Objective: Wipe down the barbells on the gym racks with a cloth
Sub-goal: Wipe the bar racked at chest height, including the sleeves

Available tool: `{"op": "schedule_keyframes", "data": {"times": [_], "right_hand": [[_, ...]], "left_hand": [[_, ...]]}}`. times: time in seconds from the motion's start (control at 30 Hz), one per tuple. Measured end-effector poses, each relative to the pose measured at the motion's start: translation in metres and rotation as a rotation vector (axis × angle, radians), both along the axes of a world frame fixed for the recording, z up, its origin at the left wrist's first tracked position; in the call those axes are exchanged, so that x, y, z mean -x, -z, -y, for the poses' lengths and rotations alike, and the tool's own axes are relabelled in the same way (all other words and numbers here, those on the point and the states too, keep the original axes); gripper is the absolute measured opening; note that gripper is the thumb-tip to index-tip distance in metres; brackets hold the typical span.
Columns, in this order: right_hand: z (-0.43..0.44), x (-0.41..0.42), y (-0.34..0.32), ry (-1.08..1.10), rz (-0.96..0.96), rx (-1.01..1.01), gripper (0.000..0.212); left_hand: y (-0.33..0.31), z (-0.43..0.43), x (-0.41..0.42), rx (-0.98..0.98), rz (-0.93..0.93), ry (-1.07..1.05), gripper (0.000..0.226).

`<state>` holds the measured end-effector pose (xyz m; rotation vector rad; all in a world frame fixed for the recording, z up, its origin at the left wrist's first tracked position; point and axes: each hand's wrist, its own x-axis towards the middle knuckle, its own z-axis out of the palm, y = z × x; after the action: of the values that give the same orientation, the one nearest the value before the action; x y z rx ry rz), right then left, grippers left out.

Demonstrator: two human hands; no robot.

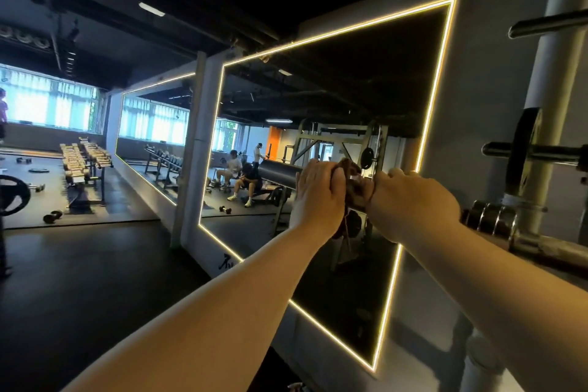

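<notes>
Two bare forearms reach out from the near edge toward the barbell (278,172), which lies across the right-hand rack (550,73). A brown cloth (351,183) is bunched on the bar between the hands. The left hand (318,192) closes over the cloth's left side, thumb against it. The right hand (413,200) curls round its right side. The bar's dark end sticks out left of them. Behind is a light-edged mirror (350,79). A weight plate (521,149) hangs on the rack, and dumbbells (86,159) sit far left.
</notes>
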<state>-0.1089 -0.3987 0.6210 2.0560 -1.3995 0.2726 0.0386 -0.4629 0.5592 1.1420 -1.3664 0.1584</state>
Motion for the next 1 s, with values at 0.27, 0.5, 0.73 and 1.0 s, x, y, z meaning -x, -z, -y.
{"op": "schedule_keyframes", "data": {"times": [0.27,0.5,0.73,1.0], "right_hand": [[0.004,0.001,-0.004,-0.027,-0.050,-0.028,0.047],[0.015,-0.017,-0.023,-0.038,0.011,-0.064,0.039],[0.047,-0.042,-0.015,-0.071,0.008,-0.070,0.044],[0.066,-0.049,-0.015,-0.011,-0.098,-0.093,0.035]], "left_hand": [[0.006,-0.001,0.005,0.112,0.174,0.091,0.050],[-0.002,0.018,-0.012,0.015,0.017,-0.048,0.021],[0.008,0.026,-0.042,0.142,0.125,-0.041,0.044],[0.009,0.025,-0.022,0.158,0.138,-0.055,0.036]]}}
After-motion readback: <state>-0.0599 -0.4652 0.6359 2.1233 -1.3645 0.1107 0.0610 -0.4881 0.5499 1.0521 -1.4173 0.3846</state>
